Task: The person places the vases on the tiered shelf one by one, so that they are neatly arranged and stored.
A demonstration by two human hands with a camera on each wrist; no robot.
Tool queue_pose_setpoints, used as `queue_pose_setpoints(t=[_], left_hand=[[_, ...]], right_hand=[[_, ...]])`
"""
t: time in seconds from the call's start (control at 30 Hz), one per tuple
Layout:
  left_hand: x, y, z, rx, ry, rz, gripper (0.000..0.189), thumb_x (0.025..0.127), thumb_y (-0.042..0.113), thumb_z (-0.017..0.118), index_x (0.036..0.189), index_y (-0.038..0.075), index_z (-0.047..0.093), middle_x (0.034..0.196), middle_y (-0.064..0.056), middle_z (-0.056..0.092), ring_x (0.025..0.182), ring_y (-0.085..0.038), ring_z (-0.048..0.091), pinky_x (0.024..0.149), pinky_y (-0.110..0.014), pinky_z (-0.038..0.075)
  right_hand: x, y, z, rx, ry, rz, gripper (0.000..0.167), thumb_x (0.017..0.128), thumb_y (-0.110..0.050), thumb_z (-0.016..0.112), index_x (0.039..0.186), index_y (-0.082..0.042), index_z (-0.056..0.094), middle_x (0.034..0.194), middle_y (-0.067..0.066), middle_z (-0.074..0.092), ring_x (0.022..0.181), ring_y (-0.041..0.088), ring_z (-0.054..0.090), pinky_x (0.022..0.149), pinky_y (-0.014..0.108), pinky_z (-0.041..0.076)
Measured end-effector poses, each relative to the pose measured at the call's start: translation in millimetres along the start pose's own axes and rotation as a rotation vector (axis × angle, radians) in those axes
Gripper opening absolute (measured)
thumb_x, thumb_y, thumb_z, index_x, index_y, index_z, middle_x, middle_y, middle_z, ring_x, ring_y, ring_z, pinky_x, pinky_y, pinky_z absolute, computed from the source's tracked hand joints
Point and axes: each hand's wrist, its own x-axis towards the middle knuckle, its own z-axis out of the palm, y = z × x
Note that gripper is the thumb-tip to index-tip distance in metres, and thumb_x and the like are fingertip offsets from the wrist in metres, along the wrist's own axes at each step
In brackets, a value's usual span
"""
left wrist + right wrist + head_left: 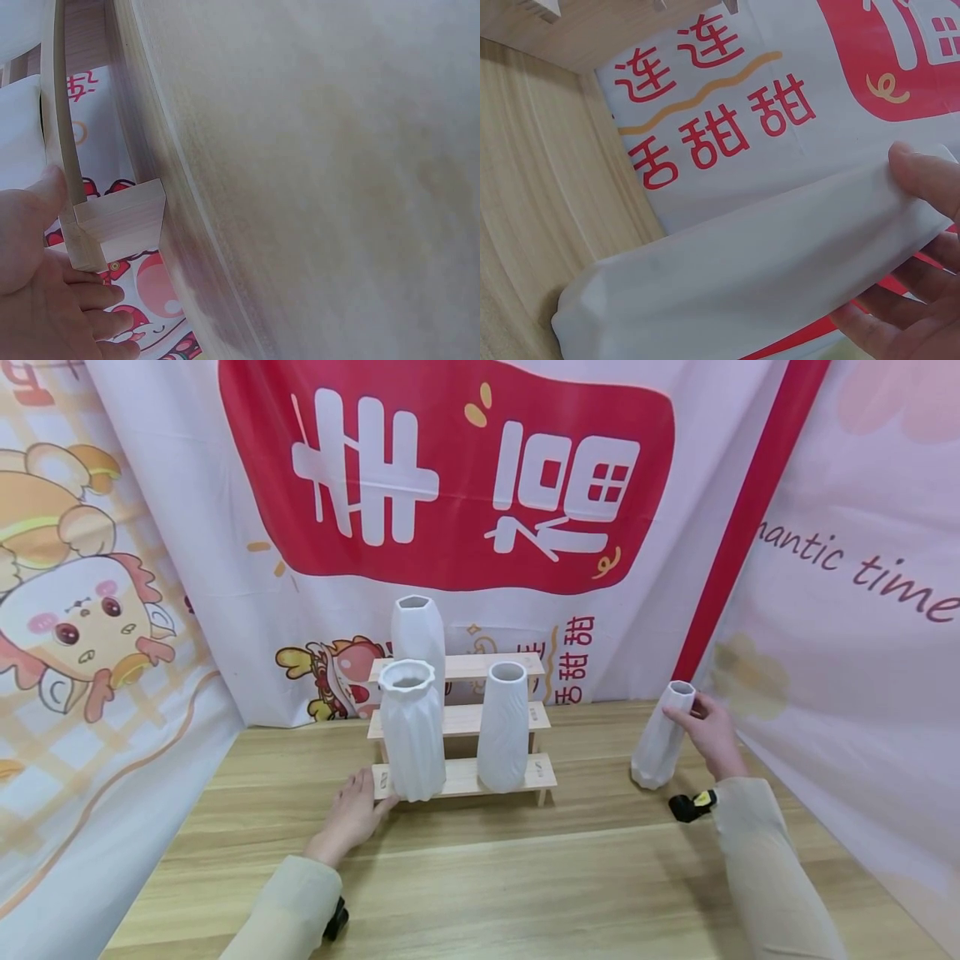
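Note:
My right hand (711, 732) grips a slim white faceted vase (660, 743) near its mouth, thumb on one side and fingers on the other. The vase leans a little, its base low over the tabletop at the right. My left hand (352, 810) holds the left end of the lowest step of a three-tier wooden stand (461, 768), which lies between thumb and fingers in the left wrist view. On that step stand a fluted white vase (412, 735) with a wavy rim and a smooth-rimmed white vase (504, 727). A taller white vase (417, 627) rises behind, its lower part hidden.
The wood-grain table (525, 885) extends in front of the stand and on both sides. A printed cloth (187, 610) hangs right behind the stand and along both sides of the table. Black wrist cameras (686, 807) sit at both cuffs.

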Motion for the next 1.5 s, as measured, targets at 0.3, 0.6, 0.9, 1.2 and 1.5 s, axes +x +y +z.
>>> queue_pose_setpoints(t=[0.3, 0.6, 0.9, 1.2, 1.5], left_hand=[[-0.2, 0.6, 1.0, 0.002, -0.008, 0.0, 0.076, 0.096, 0.034, 0.048, 0.137, -0.019, 0.013, 0.139, -0.038, 0.02, 0.127, -0.052, 0.018, 0.103, -0.059, 0.013], [-0.6, 0.5, -0.6, -0.003, -0.019, -0.004, 0.076, 0.096, 0.034, 0.047, 0.136, -0.02, 0.012, 0.138, -0.04, 0.018, 0.127, -0.053, 0.015, 0.103, -0.059, 0.012], [-1.1, 1.1, -1.4, 0.0, -0.021, -0.008, 0.076, 0.096, 0.034, 0.047, 0.136, -0.02, 0.012, 0.139, -0.039, 0.017, 0.128, -0.053, 0.014, 0.104, -0.059, 0.012], [0.2, 1.3, -0.1, -0.005, -0.028, -0.013, 0.078, 0.096, 0.036, 0.047, 0.137, -0.019, 0.011, 0.139, -0.039, 0.016, 0.128, -0.052, 0.013, 0.104, -0.059, 0.011], [0.3, -0.2, 0.8, 0.007, -0.021, -0.018, 0.076, 0.096, 0.034, 0.047, 0.137, -0.02, 0.011, 0.139, -0.039, 0.017, 0.128, -0.052, 0.013, 0.104, -0.059, 0.012]], right_hand=[[3.9, -5, 1, 0.004, 0.002, 0.025, 0.071, 0.088, -0.035, 0.061, 0.139, 0.006, 0.033, 0.132, 0.027, 0.043, 0.119, 0.037, 0.04, 0.098, 0.05, 0.035], [9.5, -25, 4, -0.02, 0.003, 0.005, 0.073, 0.086, -0.04, 0.063, 0.14, 0.001, 0.035, 0.129, 0.023, 0.046, 0.116, 0.033, 0.044, 0.097, 0.046, 0.038], [13.0, -53, 12, -0.01, -0.018, -0.033, 0.068, 0.085, -0.038, 0.065, 0.137, -0.001, 0.04, 0.124, 0.02, 0.05, 0.107, 0.024, 0.048, 0.09, 0.036, 0.042], [13.0, -82, 24, 0.038, -0.086, 0.018, 0.075, 0.082, -0.043, 0.067, 0.141, -0.008, 0.037, 0.132, 0.017, 0.045, 0.116, 0.033, 0.044, 0.097, 0.05, 0.036], [14.9, -105, 34, 0.036, -0.128, 0.031, 0.079, 0.078, -0.048, 0.069, 0.142, -0.014, 0.037, 0.133, 0.012, 0.046, 0.116, 0.03, 0.045, 0.096, 0.054, 0.036]])
